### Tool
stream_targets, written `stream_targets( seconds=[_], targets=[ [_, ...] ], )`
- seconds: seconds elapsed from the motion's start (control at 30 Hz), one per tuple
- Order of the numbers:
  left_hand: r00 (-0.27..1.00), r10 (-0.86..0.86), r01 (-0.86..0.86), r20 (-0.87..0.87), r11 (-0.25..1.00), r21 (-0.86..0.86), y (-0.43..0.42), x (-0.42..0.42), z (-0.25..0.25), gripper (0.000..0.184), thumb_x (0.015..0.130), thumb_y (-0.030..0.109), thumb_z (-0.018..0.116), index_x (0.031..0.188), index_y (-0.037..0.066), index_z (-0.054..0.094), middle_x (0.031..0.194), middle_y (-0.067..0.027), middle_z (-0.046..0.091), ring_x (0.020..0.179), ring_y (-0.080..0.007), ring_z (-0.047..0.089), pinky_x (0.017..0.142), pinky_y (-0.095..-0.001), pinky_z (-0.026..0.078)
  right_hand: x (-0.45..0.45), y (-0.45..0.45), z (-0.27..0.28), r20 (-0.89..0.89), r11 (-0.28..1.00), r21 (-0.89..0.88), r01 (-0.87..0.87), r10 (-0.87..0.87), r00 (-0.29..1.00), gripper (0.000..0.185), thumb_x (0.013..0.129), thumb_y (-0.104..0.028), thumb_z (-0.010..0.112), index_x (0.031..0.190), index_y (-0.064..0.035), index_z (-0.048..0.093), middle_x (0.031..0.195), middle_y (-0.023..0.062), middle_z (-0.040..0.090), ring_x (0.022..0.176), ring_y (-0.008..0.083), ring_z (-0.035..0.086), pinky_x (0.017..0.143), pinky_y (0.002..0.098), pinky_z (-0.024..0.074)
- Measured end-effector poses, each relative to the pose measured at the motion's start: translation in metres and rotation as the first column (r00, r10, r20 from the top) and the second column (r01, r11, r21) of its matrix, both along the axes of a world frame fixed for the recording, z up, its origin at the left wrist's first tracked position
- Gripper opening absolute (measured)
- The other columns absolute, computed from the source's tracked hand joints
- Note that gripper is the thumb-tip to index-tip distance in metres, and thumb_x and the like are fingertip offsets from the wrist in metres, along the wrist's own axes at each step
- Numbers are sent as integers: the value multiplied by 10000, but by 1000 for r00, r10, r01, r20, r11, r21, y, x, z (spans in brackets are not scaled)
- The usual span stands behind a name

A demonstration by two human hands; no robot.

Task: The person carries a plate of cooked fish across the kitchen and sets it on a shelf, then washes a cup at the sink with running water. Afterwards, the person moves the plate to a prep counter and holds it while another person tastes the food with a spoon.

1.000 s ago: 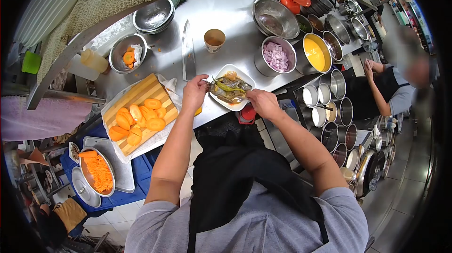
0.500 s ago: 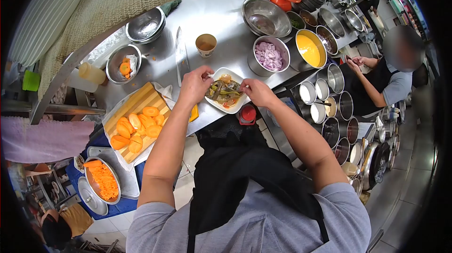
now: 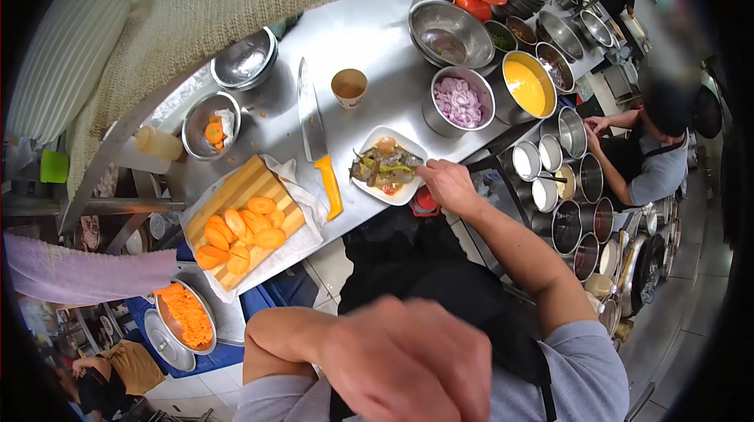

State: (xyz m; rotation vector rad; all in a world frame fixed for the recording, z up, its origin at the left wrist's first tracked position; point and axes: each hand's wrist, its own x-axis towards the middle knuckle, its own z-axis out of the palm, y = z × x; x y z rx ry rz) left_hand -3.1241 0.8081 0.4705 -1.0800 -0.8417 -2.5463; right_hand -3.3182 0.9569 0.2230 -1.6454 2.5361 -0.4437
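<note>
A square white dish (image 3: 375, 140) of cooked food, with green pepper and dark strips in it, sits near the table's front edge. The fingers of my right hand (image 3: 448, 185) are closed at the dish's right rim. My left hand (image 3: 412, 359) is raised close to the camera, blurred, with its fingers curled in; whatever they hold is hidden. Left of the dish lies a large knife with a yellow handle (image 3: 329, 186). Behind the dish stands a paper cup (image 3: 349, 89).
Sliced carrots (image 3: 243, 230) lie on a wooden cutting board (image 3: 216, 204) at left. A pot of sliced onions (image 3: 458, 102) and a pot of yellow liquid (image 3: 525, 84) stand at right. Lower left is a bowl of shredded carrot (image 3: 188, 316). A co-worker (image 3: 656, 163) stands at the far right.
My left hand has left the dish and come up toward the camera. My right hand has moved from over the food to the dish's right rim. The camera view has shifted slightly.
</note>
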Motion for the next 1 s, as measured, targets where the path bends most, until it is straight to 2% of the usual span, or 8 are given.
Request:
stream_targets(
  seconds=[0.13,0.2,0.27,0.37,0.43,0.5,0.63,1.0],
  targets=[
    [937,181,-240,300,955,173,17,17,29,229,816,163,801,725,-28,714,710,-163,666,608,-228,608,563,-311,466,11,2,-5,56,998,27,51,-52,997,132,841,-106,588,950,-88,658,815,118,647,800,339,670,688,464,533],
    [968,199,-203,155,979,11,5,17,-1,333,936,284,675,797,-16,708,839,-154,644,734,-256,603,637,-353,474,18,0,-3,222,975,155,159,-191,956,135,875,-132,576,973,-82,654,879,151,680,853,369,671,745,489,527],
    [919,250,-193,306,960,-203,-12,31,-31,384,983,366,616,930,4,735,983,-136,623,880,-257,590,785,-375,479,14,2,-12,290,969,169,182,-225,930,157,896,-169,563,997,-87,652,923,164,701,893,380,670,784,498,519],
    [654,594,-352,468,787,-507,-34,25,-108,208,1001,161,569,1092,2,670,1003,-100,619,882,-172,601,791,-289,505,10,-1,5,340,939,267,216,-301,891,163,890,-199,564,974,-99,661,907,153,705,887,374,671,774,490,514],
    [276,539,-217,796,842,-495,-41,25,-178,319,1008,136,562,1291,2,508,903,-78,638,766,-122,631,673,-244,516,3,-1,14,358,951,233,205,-280,891,160,891,-201,568,967,-96,661,899,158,702,883,378,669,771,489,511],
    [151,529,-142,835,848,-511,-33,20,-219,386,1010,150,564,1342,5,432,897,-92,647,737,-134,637,644,-252,517,-6,-6,15,420,972,149,179,-226,879,162,902,-204,577,975,-90,667,869,169,695,874,387,664,769,484,505],
    [-41,505,-39,862,862,-506,-10,-6,-278,556,1013,175,558,1430,14,228,914,-145,670,659,-179,663,542,-270,522,-22,-27,21,471,954,118,274,-297,830,177,946,-204,560,1011,-86,675,873,172,698,882,387,668,768,484,509],
    [-190,808,56,557,575,-816,-2,-58,-323,526,921,95,567,1322,-67,268,945,-256,687,651,-281,723,519,-370,576,13,12,6,305,975,131,177,-209,929,152,909,-158,596,1038,-100,653,987,152,697,934,381,663,790,498,522]
  ],
)
